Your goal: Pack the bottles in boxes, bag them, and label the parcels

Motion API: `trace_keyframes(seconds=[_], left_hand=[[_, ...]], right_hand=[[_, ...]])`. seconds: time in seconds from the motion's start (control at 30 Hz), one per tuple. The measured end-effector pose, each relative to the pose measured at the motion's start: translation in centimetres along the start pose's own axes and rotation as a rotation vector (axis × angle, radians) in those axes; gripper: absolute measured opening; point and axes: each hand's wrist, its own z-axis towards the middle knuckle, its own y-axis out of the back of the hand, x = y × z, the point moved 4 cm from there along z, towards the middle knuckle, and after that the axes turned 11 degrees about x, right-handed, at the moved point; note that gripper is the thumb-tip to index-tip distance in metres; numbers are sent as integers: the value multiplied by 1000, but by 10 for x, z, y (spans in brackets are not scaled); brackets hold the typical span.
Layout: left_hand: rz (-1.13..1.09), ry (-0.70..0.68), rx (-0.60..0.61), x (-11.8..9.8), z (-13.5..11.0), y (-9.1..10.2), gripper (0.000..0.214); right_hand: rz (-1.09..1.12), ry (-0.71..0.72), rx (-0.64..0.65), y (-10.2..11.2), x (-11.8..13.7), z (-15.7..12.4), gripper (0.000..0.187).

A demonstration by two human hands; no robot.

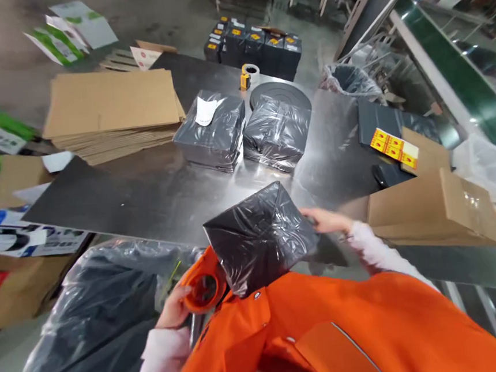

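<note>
In the head view, my left hand (174, 306) is closed around an orange tape dispenser (205, 288), which is beside the left edge of a black package. This black plastic-wrapped package (258, 228) is tilted up close to my body, at the front of the metal table. My right hand (327, 219) grips it at its right side, with some fingers hidden. Beyond it, two similar wrapped packages stand next to each other: the left package (212, 131) carries a white paper, and the right package (278, 130) is on a round black disc (285, 93).
Flat cardboard (110, 102) is stacked at the left back. An open carton (427, 208) and yellow-red labels (394, 145) lie to the right. A lined bin (349, 81) stands behind them. A large plastic-lined container (107, 320) sits at the lower left.
</note>
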Motion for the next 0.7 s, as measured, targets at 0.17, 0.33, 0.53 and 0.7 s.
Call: trace_keyframes(seconds=[0.17, 0.33, 0.53, 0.7], left_hand=[[-88, -175, -175, 16, 9, -19, 61], [-92, -284, -259, 65, -46, -27, 70], [-217, -404, -420, 200, -87, -130, 54], [-270, -654, -409, 133, -8, -135, 61]], right_hand=[[-572, 245, 88, 22, 86, -16, 93], [-733, 549, 184, -18, 102, 25, 85], [-695, 543, -73, -45, 87, 18, 93], [-788, 522, -181, -97, 111, 19, 93]])
